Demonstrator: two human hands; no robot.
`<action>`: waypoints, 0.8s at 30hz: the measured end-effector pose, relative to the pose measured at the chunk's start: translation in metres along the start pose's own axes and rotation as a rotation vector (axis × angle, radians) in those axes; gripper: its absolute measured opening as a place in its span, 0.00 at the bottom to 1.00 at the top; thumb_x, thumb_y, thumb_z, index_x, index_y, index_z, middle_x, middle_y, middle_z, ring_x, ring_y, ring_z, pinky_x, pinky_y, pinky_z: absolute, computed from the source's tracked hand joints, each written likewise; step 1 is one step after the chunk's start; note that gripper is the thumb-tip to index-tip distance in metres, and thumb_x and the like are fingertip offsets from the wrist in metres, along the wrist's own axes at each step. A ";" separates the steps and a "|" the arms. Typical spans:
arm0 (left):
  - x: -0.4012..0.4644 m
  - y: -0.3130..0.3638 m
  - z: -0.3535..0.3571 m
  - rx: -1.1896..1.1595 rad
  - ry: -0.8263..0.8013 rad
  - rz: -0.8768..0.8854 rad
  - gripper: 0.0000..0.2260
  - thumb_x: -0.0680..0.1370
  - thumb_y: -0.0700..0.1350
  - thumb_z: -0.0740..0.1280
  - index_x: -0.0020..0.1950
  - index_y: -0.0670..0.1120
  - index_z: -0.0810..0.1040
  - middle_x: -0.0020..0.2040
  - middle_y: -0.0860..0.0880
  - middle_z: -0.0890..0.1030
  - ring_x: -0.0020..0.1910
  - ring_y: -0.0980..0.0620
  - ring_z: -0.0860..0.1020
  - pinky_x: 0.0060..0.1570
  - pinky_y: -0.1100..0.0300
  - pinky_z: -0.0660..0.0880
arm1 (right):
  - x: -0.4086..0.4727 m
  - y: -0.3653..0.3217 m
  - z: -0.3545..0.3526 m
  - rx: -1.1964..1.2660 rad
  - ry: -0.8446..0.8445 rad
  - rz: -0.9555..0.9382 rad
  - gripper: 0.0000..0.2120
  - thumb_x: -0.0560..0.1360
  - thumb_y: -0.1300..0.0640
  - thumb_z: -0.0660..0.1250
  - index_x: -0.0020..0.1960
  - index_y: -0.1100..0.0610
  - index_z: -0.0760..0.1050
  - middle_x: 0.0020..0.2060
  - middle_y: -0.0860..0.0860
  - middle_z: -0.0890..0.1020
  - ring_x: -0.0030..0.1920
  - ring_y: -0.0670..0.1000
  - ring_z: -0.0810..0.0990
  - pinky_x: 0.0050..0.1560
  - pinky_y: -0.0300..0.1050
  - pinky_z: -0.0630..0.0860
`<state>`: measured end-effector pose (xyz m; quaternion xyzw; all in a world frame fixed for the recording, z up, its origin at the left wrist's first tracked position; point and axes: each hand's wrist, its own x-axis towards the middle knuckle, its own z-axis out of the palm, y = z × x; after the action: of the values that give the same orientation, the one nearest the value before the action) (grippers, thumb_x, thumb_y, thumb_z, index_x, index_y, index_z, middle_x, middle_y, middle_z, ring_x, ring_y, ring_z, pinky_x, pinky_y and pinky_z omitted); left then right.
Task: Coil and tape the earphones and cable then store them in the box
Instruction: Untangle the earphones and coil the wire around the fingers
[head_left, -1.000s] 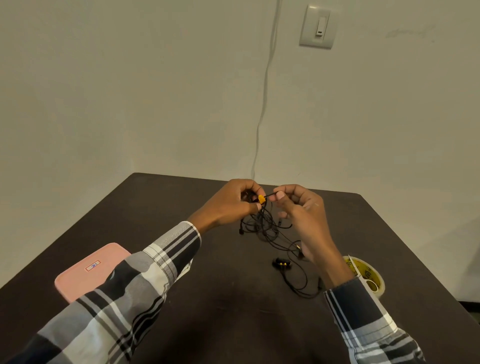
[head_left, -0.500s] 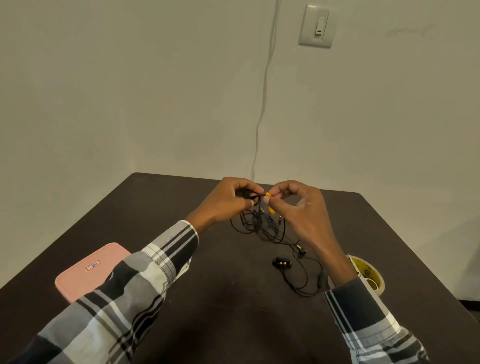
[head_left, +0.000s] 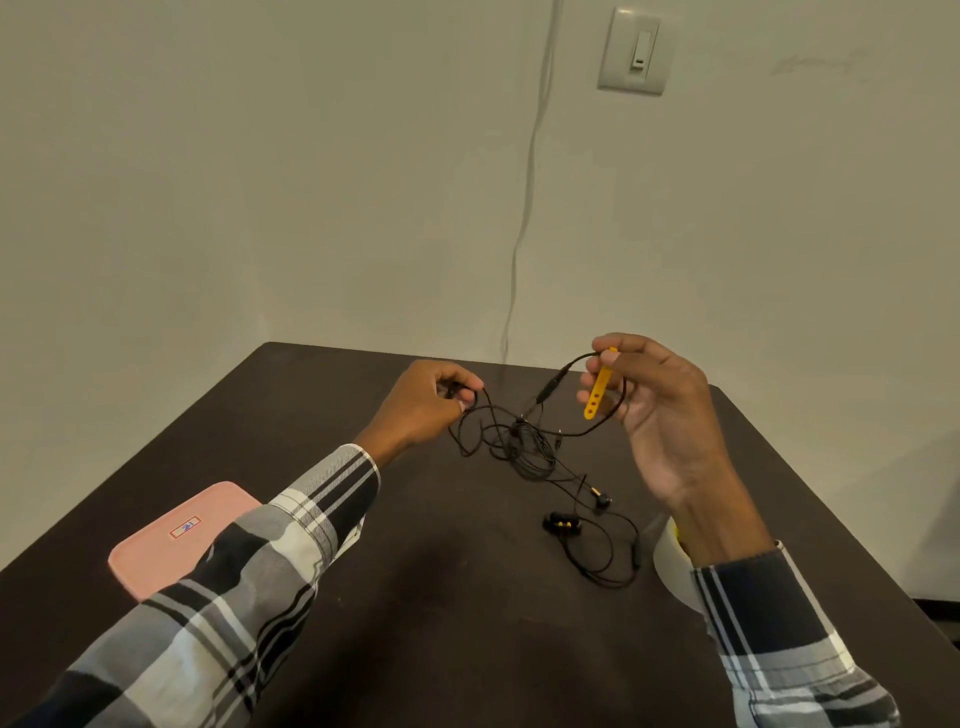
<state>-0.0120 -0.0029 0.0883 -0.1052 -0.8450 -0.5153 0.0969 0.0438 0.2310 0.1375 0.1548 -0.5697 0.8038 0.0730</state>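
1. Up above the dark brown desk (head_left: 467, 623), the left hand (head_left: 423, 410) is curled, its grip pinching one end of the thin black earphone cable (head_left: 524, 441) between thumb and fingertips.
2. Right of it, the right hand (head_left: 660, 415) is raised palm-inward; its thumb and forefinger pinch the cable where the yellow perforated strap (head_left: 597, 387) hangs, the other fingers loosely bent.
3. Between the two hands the cable sags into a tangle that lies on the desk, and trails toward the person to the black-and-yellow earbuds (head_left: 563, 522), which sit on the desk below the right hand.
4. Left of the tangle, near the desk's left edge, lies the flat pink box (head_left: 182, 540), partly under the plaid left sleeve (head_left: 234, 587).
5. Right of the earbuds, a white tape roll (head_left: 670, 566) shows beside the right wrist, mostly hidden by it.
6. Bare desk stretches from the tangle to the far edge.
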 end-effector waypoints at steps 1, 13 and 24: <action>0.000 -0.001 0.000 -0.039 0.012 -0.010 0.11 0.77 0.33 0.68 0.54 0.46 0.83 0.46 0.48 0.83 0.43 0.55 0.81 0.47 0.61 0.78 | -0.001 0.000 -0.001 0.018 -0.054 0.014 0.05 0.72 0.63 0.70 0.47 0.60 0.81 0.37 0.54 0.82 0.38 0.52 0.82 0.39 0.44 0.81; 0.001 0.022 0.003 -0.384 0.012 -0.012 0.08 0.79 0.35 0.68 0.57 0.42 0.81 0.51 0.42 0.83 0.49 0.49 0.85 0.44 0.56 0.83 | -0.023 0.057 0.003 -0.890 -0.742 0.168 0.05 0.74 0.60 0.75 0.48 0.59 0.83 0.42 0.55 0.84 0.40 0.48 0.80 0.46 0.48 0.79; -0.003 0.037 -0.001 -0.483 -0.100 0.000 0.10 0.79 0.39 0.68 0.60 0.44 0.80 0.51 0.46 0.86 0.51 0.52 0.85 0.37 0.57 0.82 | -0.020 0.058 0.020 -0.976 -0.232 -0.069 0.08 0.74 0.45 0.73 0.44 0.48 0.85 0.35 0.45 0.85 0.36 0.47 0.83 0.43 0.56 0.81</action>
<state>0.0018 0.0127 0.1195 -0.1508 -0.7011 -0.6965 0.0271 0.0493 0.1942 0.0849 0.2098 -0.8782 0.4181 0.0997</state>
